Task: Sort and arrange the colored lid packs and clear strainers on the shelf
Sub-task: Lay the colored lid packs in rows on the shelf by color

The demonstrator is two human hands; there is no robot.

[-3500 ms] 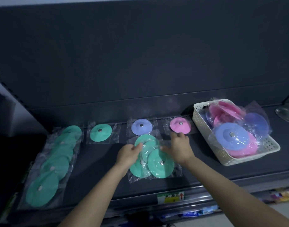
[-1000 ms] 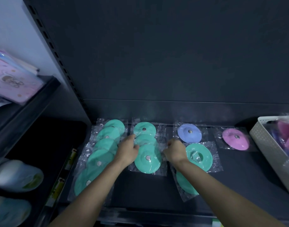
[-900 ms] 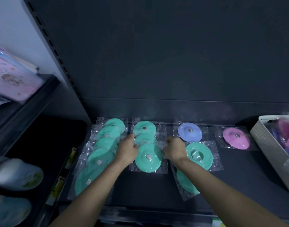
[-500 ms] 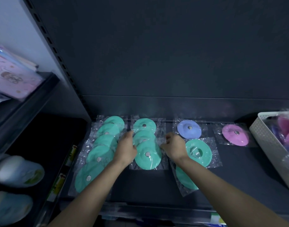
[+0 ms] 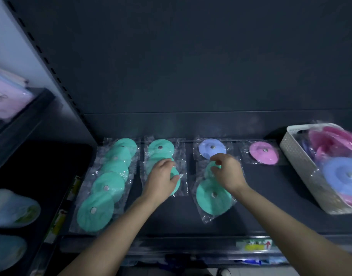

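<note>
Dim bluish light, wide-angle bending at edges, motion blur at right.

My left hand [image 5: 161, 179] lies palm down, fingers nearly straight; my right hand [image 5: 229, 172] is beside it, fingers loosely curled, both forearms stretched forward.

Rightmost lid packs [image 5: 342, 172] blurred, apparently cropped.

No word or number can be made out. On the front edge of the shelf [image 5: 290, 220], toward its right end, a green and yellow label [image 5: 254, 245] carries a small red arrow pointing up, but its print is blurred. Yellow-green label strips [image 5: 60, 222] along the edge of the neighbouring shelf [image 5: 41, 166] at the left are too smeared to read. So is the faint drawing on the pink pack [image 5: 5, 98] at the upper left.
</note>
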